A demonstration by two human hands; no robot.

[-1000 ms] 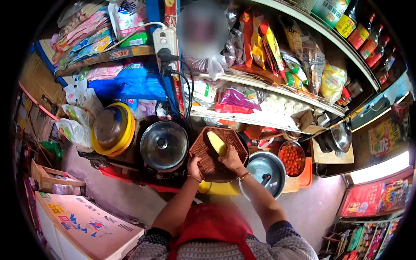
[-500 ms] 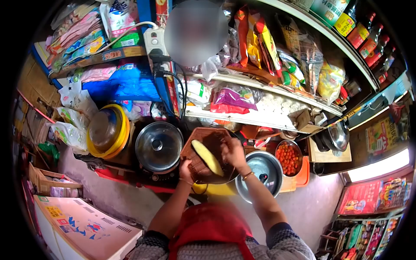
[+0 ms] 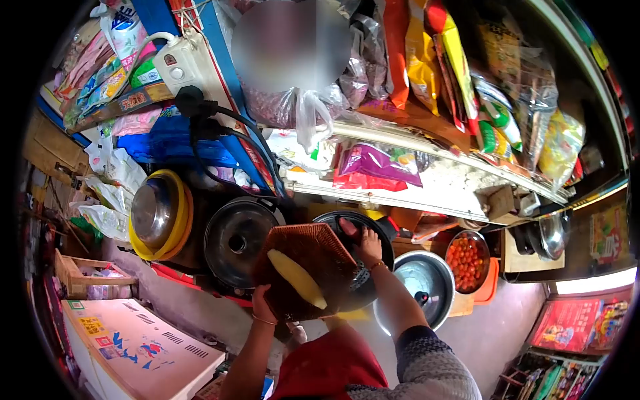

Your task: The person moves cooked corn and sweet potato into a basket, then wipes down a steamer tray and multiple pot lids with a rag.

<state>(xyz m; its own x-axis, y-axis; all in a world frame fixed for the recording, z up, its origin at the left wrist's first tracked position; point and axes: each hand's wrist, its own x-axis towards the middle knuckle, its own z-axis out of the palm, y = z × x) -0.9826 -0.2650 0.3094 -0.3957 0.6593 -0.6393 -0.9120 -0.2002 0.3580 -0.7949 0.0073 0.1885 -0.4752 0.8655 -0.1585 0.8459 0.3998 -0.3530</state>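
My left hand grips the near left rim of a brown woven basket. A long pale yellow vegetable lies in that basket. My right hand reaches into a black pan behind and right of the basket, its fingers at a reddish-brown piece. The basket hides part of the pan. Left of the basket stands a pot with a glass lid.
A metal basin and a bowl of small tomatoes stand at the right. Yellow basins are at the left. Shelves with bags rise behind, and black cables hang from a power strip.
The basket has tilted and moved slightly left and down, uncovering the black pan. My right hand has left the basket and moved to the pan. The view has shifted closer to the shelves.
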